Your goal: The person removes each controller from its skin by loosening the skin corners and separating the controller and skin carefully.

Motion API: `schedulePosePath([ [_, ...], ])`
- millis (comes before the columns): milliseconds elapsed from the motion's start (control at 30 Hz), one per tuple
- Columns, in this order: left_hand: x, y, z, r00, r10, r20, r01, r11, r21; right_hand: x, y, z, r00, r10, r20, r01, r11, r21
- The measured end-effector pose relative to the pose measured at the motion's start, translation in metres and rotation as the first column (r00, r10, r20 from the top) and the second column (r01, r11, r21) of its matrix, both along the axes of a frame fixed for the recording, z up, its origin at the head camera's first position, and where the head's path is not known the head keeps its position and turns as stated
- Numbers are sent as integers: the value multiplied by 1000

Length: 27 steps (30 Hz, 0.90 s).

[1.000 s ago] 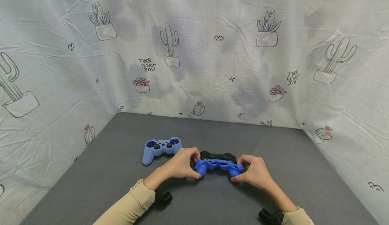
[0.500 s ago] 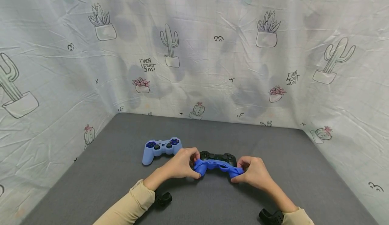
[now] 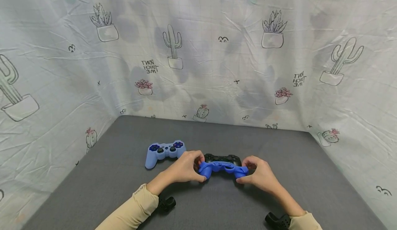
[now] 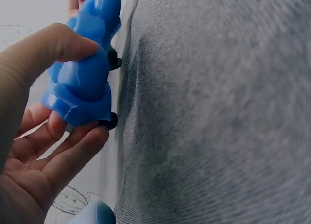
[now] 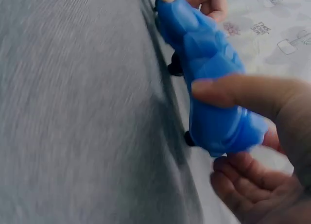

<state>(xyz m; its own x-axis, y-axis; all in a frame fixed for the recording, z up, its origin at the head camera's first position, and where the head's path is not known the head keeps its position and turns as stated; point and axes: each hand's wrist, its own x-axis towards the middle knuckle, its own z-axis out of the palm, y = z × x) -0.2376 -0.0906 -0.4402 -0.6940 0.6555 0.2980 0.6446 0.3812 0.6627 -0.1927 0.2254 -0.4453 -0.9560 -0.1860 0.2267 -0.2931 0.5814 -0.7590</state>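
Observation:
A bright blue silicone controller cover is stretched over the near side and grips of a black game controller, whose far part shows bare. My left hand pinches the left end, thumb on the near side and fingers behind. At the other end my right hand holds it the same way. In the left wrist view the thumb presses the rounded blue grip. The right wrist view has the other thumb across the cover, with dark controller parts poking out along one side.
A light blue game controller with dark blue buttons lies face up just left of and beyond my left hand. Beneath everything is a grey cloth-covered table, walled at the back and sides by a cactus-print curtain.
The cover's middle and right side have shifted slightly away from me, and its openings have changed shape. My right hand has moved a little; the left hand keeps nearly the same place.

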Motion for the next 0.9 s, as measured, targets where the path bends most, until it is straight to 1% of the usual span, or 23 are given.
schedulePosePath([
  [100, 0, 1, -1, 1000, 0, -11, 0, 1000, 13, 1, 1, 2, 994, -39, 100, 47, 996, -74],
  [167, 0, 0, -2, 1000, -1, -20, 1, 1000, 19, 0, 2, 3, 990, -53, 131, 65, 994, -87],
  [333, 0, -1, -3, 999, 1, -54, 0, 1000, 2, -1, 1, 4, 993, -36, 110, 37, 999, -6],
  [433, 0, 0, -2, 998, -7, -69, 6, 1000, -17, -2, 1, 4, 994, -30, 108, 28, 999, 18],
  [533, 1, 1, -1, 997, -12, -70, 10, 1000, -30, -2, 2, 3, 993, -32, 115, 30, 999, 20],
  [767, 3, 3, 0, 997, 1, -80, -4, 999, -44, -1, 2, 3, 992, -42, 120, 40, 999, 18],
  [900, 5, 4, 0, 996, -2, -88, -1, 999, -42, 0, 2, 3, 990, -38, 134, 40, 999, -6],
])
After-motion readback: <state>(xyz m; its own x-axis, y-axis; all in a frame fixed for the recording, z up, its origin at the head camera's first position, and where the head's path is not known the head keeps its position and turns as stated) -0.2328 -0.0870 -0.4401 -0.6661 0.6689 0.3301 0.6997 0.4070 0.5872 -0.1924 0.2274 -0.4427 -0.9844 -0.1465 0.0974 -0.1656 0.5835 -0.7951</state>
